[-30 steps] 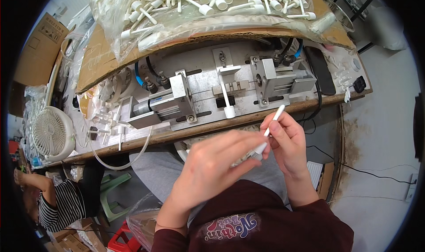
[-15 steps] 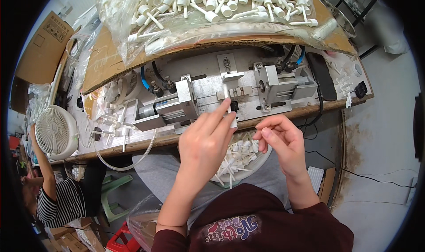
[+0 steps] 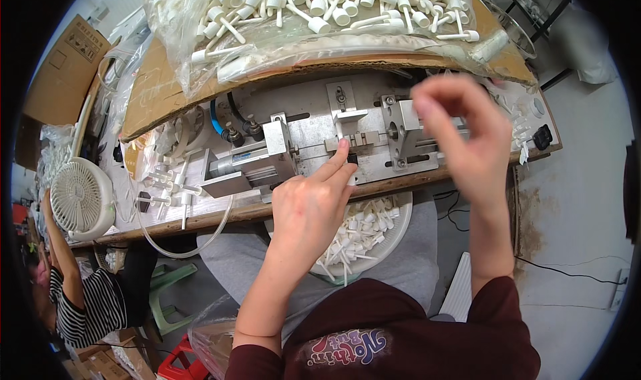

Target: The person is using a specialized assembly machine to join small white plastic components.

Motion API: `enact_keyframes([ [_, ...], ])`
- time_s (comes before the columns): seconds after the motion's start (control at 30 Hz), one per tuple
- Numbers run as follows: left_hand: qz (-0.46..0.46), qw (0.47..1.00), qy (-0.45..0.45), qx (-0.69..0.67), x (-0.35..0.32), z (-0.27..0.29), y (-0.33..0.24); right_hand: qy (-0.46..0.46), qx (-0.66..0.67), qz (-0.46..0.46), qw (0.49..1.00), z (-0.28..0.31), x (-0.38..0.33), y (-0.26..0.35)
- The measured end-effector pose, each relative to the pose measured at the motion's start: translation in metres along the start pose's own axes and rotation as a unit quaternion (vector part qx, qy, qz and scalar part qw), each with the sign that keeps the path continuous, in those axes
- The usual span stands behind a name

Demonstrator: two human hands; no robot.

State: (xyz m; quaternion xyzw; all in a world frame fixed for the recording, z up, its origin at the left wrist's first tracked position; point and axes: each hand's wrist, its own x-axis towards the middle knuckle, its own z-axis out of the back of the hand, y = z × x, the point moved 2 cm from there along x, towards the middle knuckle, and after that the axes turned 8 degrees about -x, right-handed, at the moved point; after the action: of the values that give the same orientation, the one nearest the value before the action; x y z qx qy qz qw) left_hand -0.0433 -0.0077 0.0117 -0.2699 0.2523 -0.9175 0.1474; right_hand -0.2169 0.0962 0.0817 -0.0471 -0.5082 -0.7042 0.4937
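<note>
Your left hand is unclenched, palm down, its index finger stretched out and its tip on a white stick lying across the small metal holder; the stick's near end is hidden under your fingers. From the left, a co-worker's striped shirt shows below a white fan. Next come loose white plastic parts on the bench, then the left metal cylinder, just beside your left hand. The holder and stick sit between this cylinder and the right metal block. Above them, white capped sticks lie heaped on clear plastic over cardboard; below, a pale basin of similar pieces is partly behind your left hand. Your right hand, blurred, is raised in front of that block, fingers curled; you can't tell whether it grasps anything. Farther right, a black knob-like piece lies near the bench edge.
</note>
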Motion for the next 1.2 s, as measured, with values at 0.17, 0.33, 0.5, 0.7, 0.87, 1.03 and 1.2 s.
enact_keyframes([
  [0.17,0.014,1.0,0.002,0.0,0.0,0.0,0.0,-0.015,-0.31,0.237,0.921,0.0,0.088,-0.009],
  [0.33,0.014,1.0,-0.007,-0.013,-0.004,-0.002,0.0,0.124,-0.456,0.309,0.826,-0.037,0.148,-0.045],
  [0.5,0.019,0.997,0.03,-0.075,-0.025,0.006,-0.012,0.216,-0.496,0.308,0.783,-0.073,0.171,-0.064],
  [0.7,0.012,0.983,0.111,-0.147,-0.06,0.003,-0.014,0.247,-0.458,0.306,0.797,-0.074,0.173,-0.061],
  [0.87,0.032,0.976,0.139,-0.167,-0.075,-0.012,-0.007,0.24,-0.361,0.337,0.836,-0.062,0.168,-0.059],
  [1.03,0.025,0.978,0.142,-0.154,-0.082,-0.027,0.002,0.195,-0.285,0.264,0.9,-0.048,0.17,-0.062],
  [1.2,0.038,0.981,0.149,-0.119,-0.091,-0.034,0.013,0.133,-0.036,0.022,0.99,-0.023,0.161,-0.032],
])
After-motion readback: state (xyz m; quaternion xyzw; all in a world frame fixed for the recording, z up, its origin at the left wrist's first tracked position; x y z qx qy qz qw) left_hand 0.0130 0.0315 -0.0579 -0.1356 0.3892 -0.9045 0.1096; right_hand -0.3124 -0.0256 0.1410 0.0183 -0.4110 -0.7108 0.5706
